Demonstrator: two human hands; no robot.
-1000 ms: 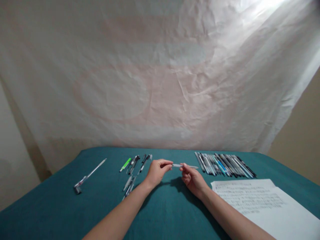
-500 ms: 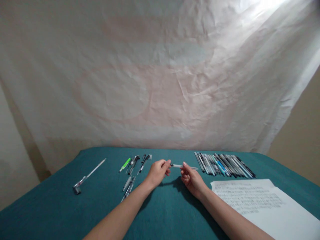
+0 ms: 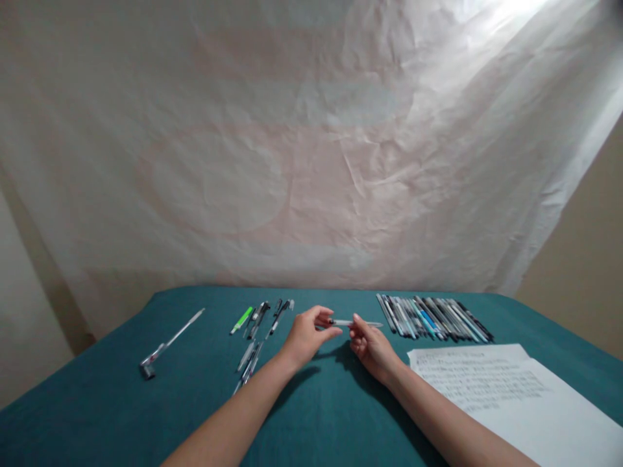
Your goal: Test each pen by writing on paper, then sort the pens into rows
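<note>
A slim pen (image 3: pixel 343 322) with a clear or whitish barrel and a dark left end lies level above the table. My right hand (image 3: pixel 372 347) pinches it near its middle between thumb and fingertips, and its pale tip points right. At the dark end, my left hand (image 3: pixel 309 334) has its thumb spread away from its fingers. Its fingertips are close to that end; whether they touch it I cannot tell. Left of this hand lie a green highlighter (image 3: pixel 241 320), several dark pens (image 3: pixel 259 320) and a nearer group of pens (image 3: pixel 248 363).
A dense row of pens and markers (image 3: pixel 433 318) lies at the back right of the green-covered table (image 3: pixel 311 428). Sheets of paper with handwriting (image 3: pixel 487 383) cover the front right. Far left is a thin rod-like item with a dark end (image 3: pixel 168 344). A pale sheet (image 3: pixel 311 162) hangs behind.
The thumb of my left hand has come away from the pen's dark end and dropped lower. My right hand still pinches the pen in nearly the same place.
</note>
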